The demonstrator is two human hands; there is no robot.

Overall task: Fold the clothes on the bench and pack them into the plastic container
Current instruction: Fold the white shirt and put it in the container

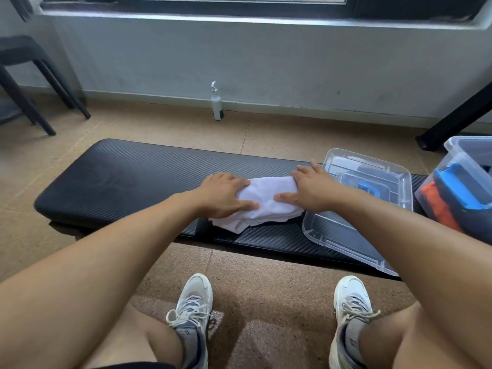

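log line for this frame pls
step: folding | left hand: pressing white garment | right hand: pressing same | garment: on bench | clear container: beside it, nothing packed

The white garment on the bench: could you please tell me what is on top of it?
The left hand and right hand press on the white garment, one at each end. The cloth beneath them is hidden.

I can read no text, brand or number anywhere. The bottle [217, 103] by the wall has a dark band near its base, too small to make out, and the markings on the sock [352, 339] are too blurred to read.
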